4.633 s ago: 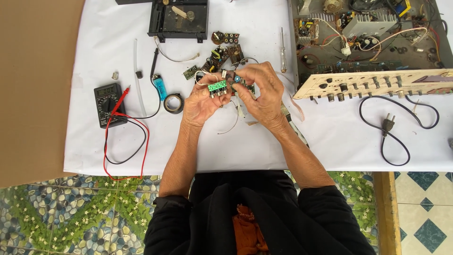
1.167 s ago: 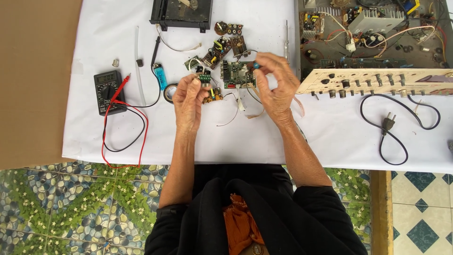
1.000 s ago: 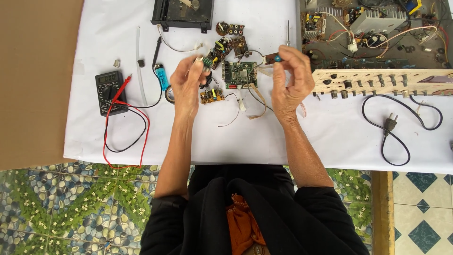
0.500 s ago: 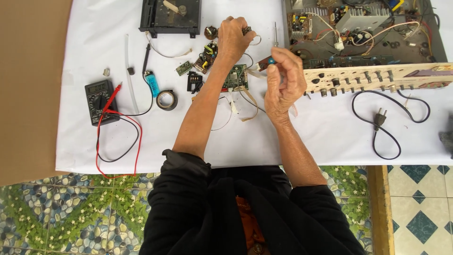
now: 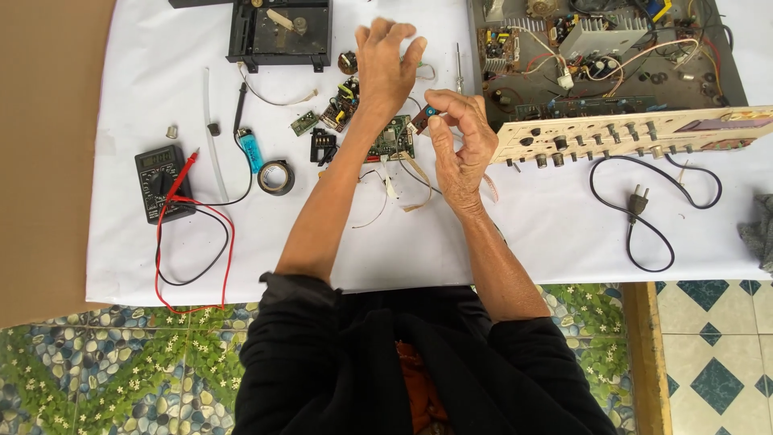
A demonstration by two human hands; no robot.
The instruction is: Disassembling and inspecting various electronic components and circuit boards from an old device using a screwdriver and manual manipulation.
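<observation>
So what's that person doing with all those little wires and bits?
A person sits at a white-covered table strewn with electronics parts. The right hand pinches a small brown and blue component between its fingertips. The left hand reaches forward with fingers spread, above small circuit boards. A green circuit board lies between the arms, an opened amplifier chassis is to the right, and a multimeter to the left.

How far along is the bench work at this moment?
Done: the amplifier chassis lies open and small boards lie loose on the white sheet. In hand: the right hand pinches a small brown part; the left hand reaches, fingers spread. Left: the green board lies loose, multimeter untouched.
</observation>
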